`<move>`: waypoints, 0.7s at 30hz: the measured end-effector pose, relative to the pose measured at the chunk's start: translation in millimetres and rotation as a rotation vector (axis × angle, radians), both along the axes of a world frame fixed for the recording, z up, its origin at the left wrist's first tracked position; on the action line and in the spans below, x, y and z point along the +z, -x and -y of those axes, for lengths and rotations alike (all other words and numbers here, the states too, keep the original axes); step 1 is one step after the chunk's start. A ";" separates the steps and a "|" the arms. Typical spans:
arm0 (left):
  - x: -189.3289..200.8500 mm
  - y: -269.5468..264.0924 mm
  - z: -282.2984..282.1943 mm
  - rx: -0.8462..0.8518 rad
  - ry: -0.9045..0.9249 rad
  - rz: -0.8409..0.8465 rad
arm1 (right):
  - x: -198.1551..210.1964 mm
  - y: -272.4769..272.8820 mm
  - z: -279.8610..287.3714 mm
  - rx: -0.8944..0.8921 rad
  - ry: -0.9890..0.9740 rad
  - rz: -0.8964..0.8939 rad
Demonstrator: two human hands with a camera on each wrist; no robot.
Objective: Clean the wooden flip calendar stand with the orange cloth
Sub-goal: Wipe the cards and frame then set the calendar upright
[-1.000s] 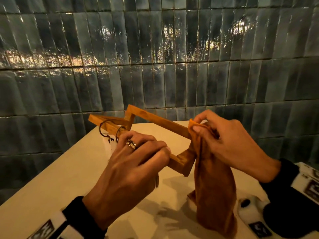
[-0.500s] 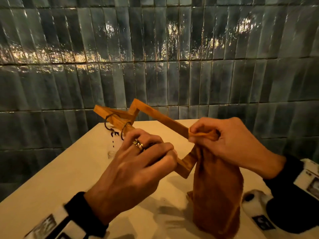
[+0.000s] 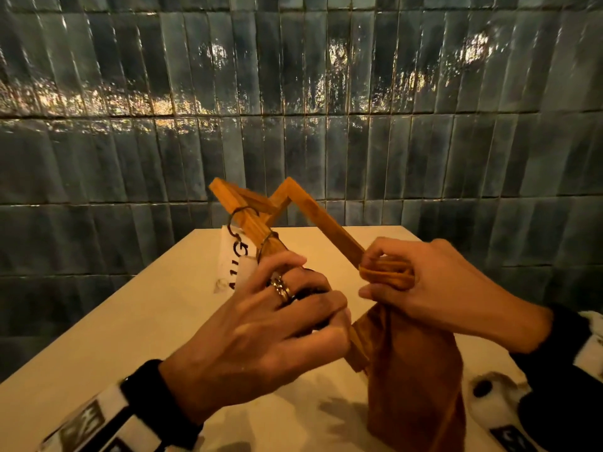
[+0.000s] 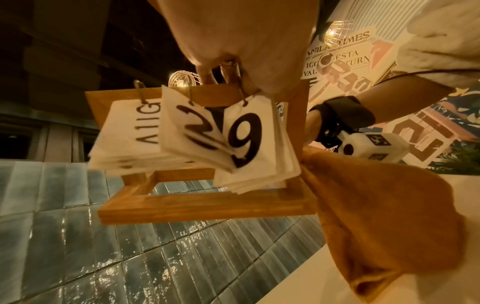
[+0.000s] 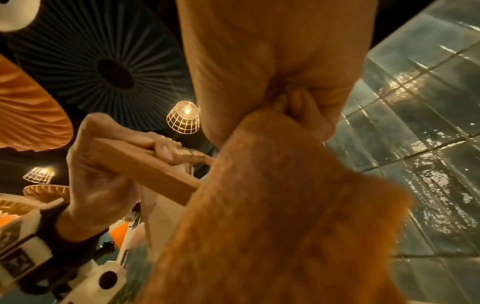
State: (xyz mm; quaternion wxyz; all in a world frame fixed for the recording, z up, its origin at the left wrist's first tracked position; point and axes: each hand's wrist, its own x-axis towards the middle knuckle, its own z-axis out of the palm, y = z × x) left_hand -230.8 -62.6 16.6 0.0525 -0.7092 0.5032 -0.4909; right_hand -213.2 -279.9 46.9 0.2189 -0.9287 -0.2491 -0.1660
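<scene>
From the head view, the wooden flip calendar stand is held tilted in the air above the pale counter, off its surface. The left hand is curled round the top bar near the rings, and the right hand pinches the orange cloth folded round one side rail. The stand looks light and stiff, a frame of thin bars best gripped by a bar, not by the cards. Glossy dark tiles back the counter.

In the left wrist view the paper cards marked AUG, 2 and 9 hang loose from metal rings and fan out; they seem flimsy and likely to crease if squeezed. The rectangular base looks the sturdiest hold.

The right wrist view shows the cloth as soft, fuzzy and limp, draping down below the grip. Wire-caged lamps hang overhead.
</scene>
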 end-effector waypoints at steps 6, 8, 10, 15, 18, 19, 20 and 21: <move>10.3 -12.0 -7.8 0.134 0.094 -0.100 | -12.7 -7.2 -3.8 -0.200 -0.201 0.049; 9.0 -7.6 -5.5 0.176 0.246 -0.213 | -13.6 -10.9 -2.8 -0.251 -0.301 0.028; 7.4 12.1 2.1 0.154 0.456 -0.452 | -13.2 -14.5 -1.9 -0.291 -0.395 -0.003; -5.9 41.2 33.6 0.211 0.643 -1.299 | -17.7 -18.8 -6.6 -0.330 -0.588 -0.100; -14.7 30.8 47.0 0.152 0.767 -1.316 | -21.2 -13.1 -13.7 -0.294 -0.682 -0.170; -15.1 27.0 48.7 0.141 0.805 -1.290 | -22.2 -10.5 -16.2 -0.278 -0.705 -0.188; -14.8 22.8 50.9 0.140 0.829 -1.259 | -23.4 -8.2 -18.9 -0.266 -0.720 -0.200; -15.8 17.9 52.2 0.136 0.860 -1.225 | -24.6 -5.9 -21.5 -0.256 -0.726 -0.201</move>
